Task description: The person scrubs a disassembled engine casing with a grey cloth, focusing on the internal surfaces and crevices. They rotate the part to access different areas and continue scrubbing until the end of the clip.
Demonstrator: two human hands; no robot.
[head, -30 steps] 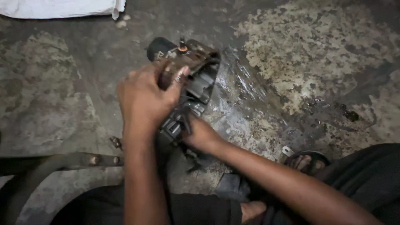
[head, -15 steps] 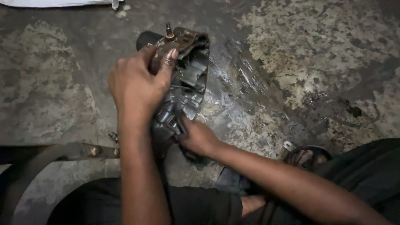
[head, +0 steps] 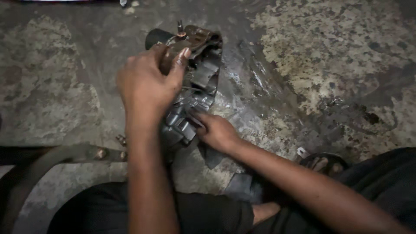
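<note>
A dark, greasy metal engine part (head: 197,82) with ribbed housing and a rusty bracket on top lies on the stained floor in front of me. My left hand (head: 149,86) grips its upper left side, thumb and fingers wrapped over the rusty top. My right hand (head: 214,130) presses its fingertips against the lower ribbed section of the part. A small stud (head: 180,28) sticks up from the top of the part.
Oil-stained concrete floor (head: 329,65) spreads all around. A curved dark metal bar with bolts (head: 86,154) lies at the lower left. My foot in a sandal (head: 323,162) rests at the right, and my dark trousers (head: 377,182) fill the bottom edge.
The view has shifted so that the part and both hands sit slightly lower and further left. My left hand has slid up over the rusty top; my right hand stays at the lower ribs.
</note>
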